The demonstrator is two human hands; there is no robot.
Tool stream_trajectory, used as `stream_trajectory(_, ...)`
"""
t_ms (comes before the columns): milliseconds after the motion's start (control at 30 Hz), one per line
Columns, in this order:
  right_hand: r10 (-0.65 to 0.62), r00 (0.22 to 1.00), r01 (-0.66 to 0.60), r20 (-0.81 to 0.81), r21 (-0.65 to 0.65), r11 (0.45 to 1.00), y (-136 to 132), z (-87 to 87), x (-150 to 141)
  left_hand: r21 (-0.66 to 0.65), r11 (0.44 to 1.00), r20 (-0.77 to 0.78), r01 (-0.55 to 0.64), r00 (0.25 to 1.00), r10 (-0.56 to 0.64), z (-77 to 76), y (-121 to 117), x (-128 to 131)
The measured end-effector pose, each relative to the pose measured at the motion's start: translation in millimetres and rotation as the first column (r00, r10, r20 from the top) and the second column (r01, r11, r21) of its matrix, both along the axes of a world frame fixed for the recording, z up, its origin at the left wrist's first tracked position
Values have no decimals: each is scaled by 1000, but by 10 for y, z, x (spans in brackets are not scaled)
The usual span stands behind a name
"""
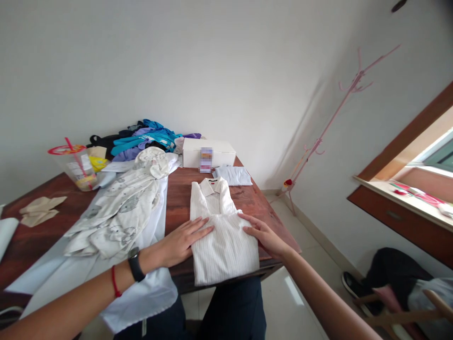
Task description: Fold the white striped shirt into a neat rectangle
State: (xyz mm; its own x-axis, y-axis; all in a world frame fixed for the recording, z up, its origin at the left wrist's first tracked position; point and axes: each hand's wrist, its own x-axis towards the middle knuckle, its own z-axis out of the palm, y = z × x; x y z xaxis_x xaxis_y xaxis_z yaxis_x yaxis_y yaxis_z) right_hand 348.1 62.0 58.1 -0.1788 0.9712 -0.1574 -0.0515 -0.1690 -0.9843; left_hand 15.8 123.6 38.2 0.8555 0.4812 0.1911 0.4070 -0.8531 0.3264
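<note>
A white striped shirt point(224, 248) lies folded at the table's front edge, collar pointing away from me, its lower part folded up over the front. My left hand point(173, 243) rests flat on its left side, fingers stretched out. At the shirt's right side, my right hand point(264, 236) touches the fold with its fingers extended; part of that hand's underside is hidden. Left of the shirt, a pale patterned garment point(123, 208) lies crumpled on a white cloth point(155, 283) that hangs over the front edge. Behind the shirt sits a folded light grey garment point(235, 175).
A white box point(226, 152) and a heap of clothes point(148, 137) stand along the wall. A plastic cup point(79, 170) with a red straw and a crumpled brown napkin point(40, 210) are on the wooden table point(274, 210). A pink coat rack point(331, 127) stands right.
</note>
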Motion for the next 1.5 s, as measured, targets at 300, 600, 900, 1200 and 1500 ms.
stream_trajectory(300, -78, 909, 30, 409, 123, 992, -97, -339, 58, 48, 999, -72, -1, 997, 5, 21, -3, 18)
stream_trajectory(600, -308, 547, -153, 778, 455, 877, -221, -301, 165, -11, 989, -146, 145, 978, -145, 142, -518, -122)
stream_trajectory(900, -103, 378, -513, 920, 301, 804, -477, -447, 487, 47, 996, -13, -69, 997, 70, -184, -510, 78)
stream_trajectory(1200, -72, 504, -551, 861, 385, 740, -210, -427, 361, -141, 978, 145, -154, 974, 175, -85, -398, 151)
stream_trajectory(1500, -87, 820, -309, 565, 567, 763, 40, -308, 175, -542, 831, 355, -125, 862, 361, 179, -486, 251)
